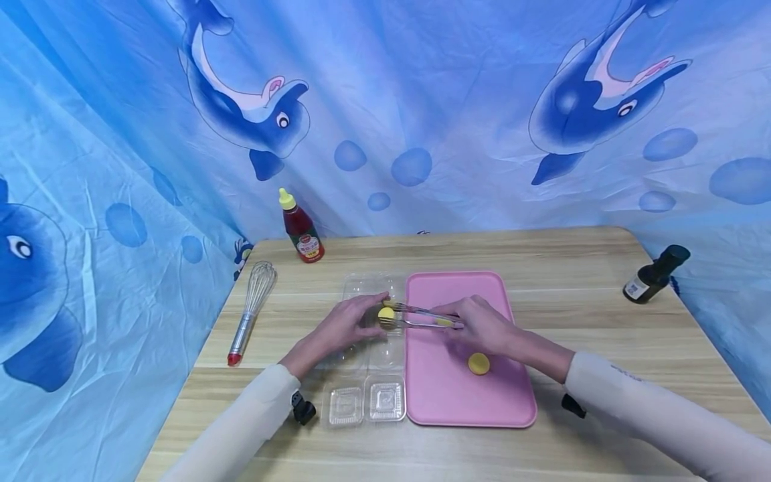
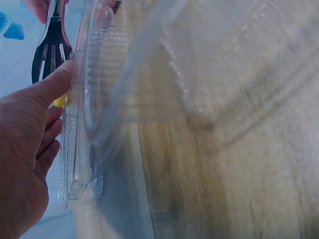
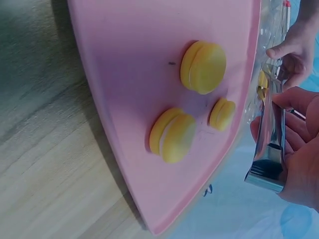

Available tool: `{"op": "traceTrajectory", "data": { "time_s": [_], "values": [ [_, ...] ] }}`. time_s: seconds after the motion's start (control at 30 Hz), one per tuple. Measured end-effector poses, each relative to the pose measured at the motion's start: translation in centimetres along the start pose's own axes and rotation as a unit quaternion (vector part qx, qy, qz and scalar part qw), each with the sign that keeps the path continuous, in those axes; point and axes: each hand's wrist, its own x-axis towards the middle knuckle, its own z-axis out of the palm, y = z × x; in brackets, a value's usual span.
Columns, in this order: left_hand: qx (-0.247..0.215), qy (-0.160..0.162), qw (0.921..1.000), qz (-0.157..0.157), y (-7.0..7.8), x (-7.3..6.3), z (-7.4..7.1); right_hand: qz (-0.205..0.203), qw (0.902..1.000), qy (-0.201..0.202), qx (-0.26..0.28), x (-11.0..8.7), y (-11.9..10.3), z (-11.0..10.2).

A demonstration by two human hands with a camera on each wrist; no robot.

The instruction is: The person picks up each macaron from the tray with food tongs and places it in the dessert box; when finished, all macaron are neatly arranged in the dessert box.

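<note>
My right hand (image 1: 476,325) grips metal tongs (image 3: 269,129) with slotted, fork-like ends. The tongs reach left past the pink tray (image 1: 470,408), and a yellow macaron (image 1: 386,313) sits between their tips over a clear plastic box. My left hand (image 1: 346,325) holds that clear box (image 2: 75,149), its thumb and fingers at the rim around the tong tips. Below my right hand, more yellow macarons (image 3: 203,67) stand on the tray; another macaron (image 1: 478,363) shows near the tray's middle. Part of the box is hidden by my left hand.
Other clear compartments (image 1: 385,399) lie left of the tray. A whisk (image 1: 249,311) lies at the table's left side, with a red sauce bottle (image 1: 303,231) at the back left. A dark bottle (image 1: 653,276) stands at the right edge. A dolphin-print curtain (image 1: 373,100) hangs behind.
</note>
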Motion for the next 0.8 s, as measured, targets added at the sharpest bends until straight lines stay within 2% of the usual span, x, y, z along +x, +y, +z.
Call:
{"op": "traceTrajectory", "data": {
  "time_s": [0.2,0.5,0.8],
  "values": [
    [-0.002,-0.005,1.0,0.004,0.08,0.13,0.07,0.011,0.9998,0.0,-0.019,0.19,-0.33,0.33],
    [-0.002,-0.001,0.9999,0.011,0.1,0.08,0.1,0.021,0.9996,-0.002,-0.019,0.22,-0.8,0.61],
    [-0.004,0.001,0.9999,0.015,0.26,0.01,0.01,0.029,0.9992,0.005,-0.028,-0.41,-1.03,-0.28]
  ]
}}
